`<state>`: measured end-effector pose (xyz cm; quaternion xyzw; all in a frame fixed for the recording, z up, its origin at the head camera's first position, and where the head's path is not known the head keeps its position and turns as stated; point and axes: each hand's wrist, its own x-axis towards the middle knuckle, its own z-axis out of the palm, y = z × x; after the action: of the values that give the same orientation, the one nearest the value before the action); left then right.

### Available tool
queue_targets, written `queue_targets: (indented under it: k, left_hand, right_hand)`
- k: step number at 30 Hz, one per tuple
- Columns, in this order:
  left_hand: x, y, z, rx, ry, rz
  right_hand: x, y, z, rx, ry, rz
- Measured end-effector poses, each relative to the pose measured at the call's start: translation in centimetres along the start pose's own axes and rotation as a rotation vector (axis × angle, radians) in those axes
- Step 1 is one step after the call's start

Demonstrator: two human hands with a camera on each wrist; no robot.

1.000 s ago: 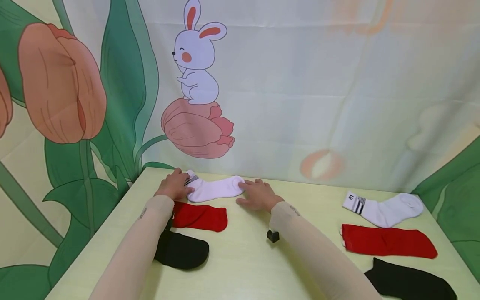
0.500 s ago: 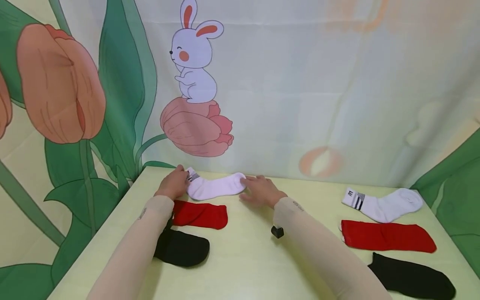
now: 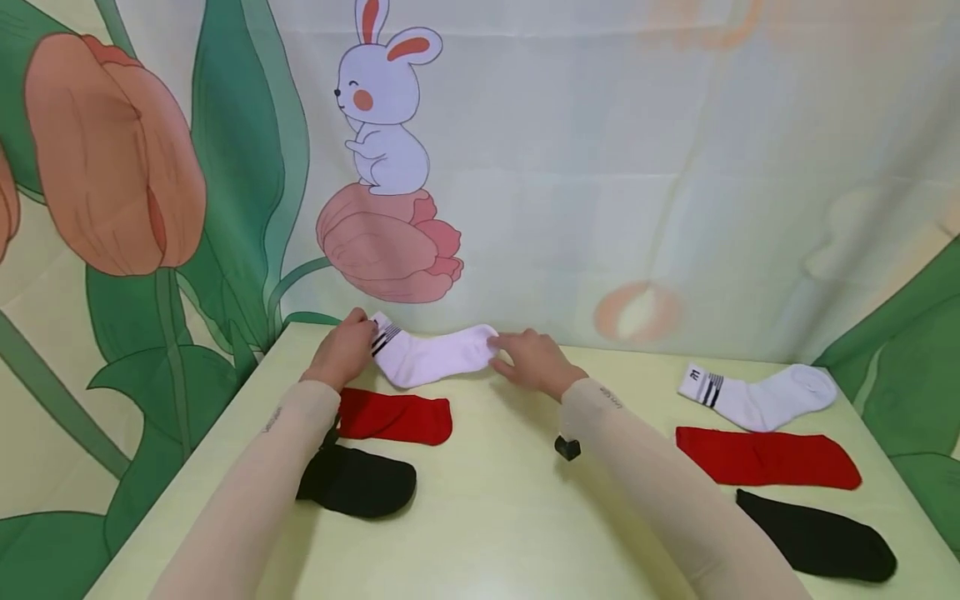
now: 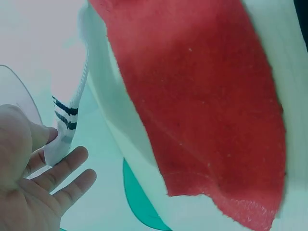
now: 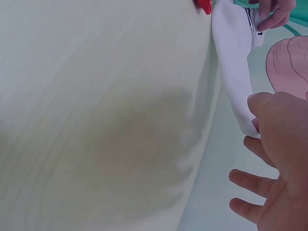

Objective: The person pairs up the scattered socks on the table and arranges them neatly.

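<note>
A white ankle sock (image 3: 442, 357) with dark stripes at its cuff stretches between both hands at the back left of the table. My left hand (image 3: 342, 350) pinches the striped cuff between thumb and fingers, as the left wrist view shows, its other fingers spread. My right hand (image 3: 536, 360) pinches the toe end, with thumb and index finger on the fabric (image 5: 236, 79) and the other fingers apart. In the wrist views the sock hangs raised off the tabletop. Just in front of it lies a red sock (image 3: 397, 417), partly covered by the left forearm.
A black sock (image 3: 367, 482) lies nearest the front on the left. Over on the right, a white striped sock (image 3: 761, 398), a red sock (image 3: 768, 458) and a black sock (image 3: 817, 537) lie in a column. A printed curtain (image 3: 540, 167) stands behind the table (image 3: 495, 500).
Both hands now pinch the white sock at its two ends and have lifted it from the table. The right thumb and fingers have closed on the toe. The head view has tilted slightly.
</note>
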<state>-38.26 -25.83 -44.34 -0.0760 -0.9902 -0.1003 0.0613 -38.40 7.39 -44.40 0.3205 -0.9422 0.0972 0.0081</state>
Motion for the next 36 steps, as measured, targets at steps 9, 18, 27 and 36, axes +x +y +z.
queue_targets:
  k: [9,18,27,36]
  left_hand:
    - [-1.0,1.2,-1.1,-0.05,0.063,0.065]
    - [-2.0,2.7,-2.3,-0.126,0.126,0.099]
    - [-3.9,4.5,-3.1,-0.193,0.154,0.129]
    - [-4.9,6.6,-3.5,-0.218,0.194,0.2]
  right_hand:
    - [-1.3,0.9,-0.9,-0.044,0.144,-0.1]
    - [-2.7,1.5,-2.2,-0.091,0.294,-0.176]
    - [-4.4,1.4,-2.7,-0.09,0.367,-0.153]
    - [-5.9,1.7,-3.1,-0.042,0.421,-0.064]
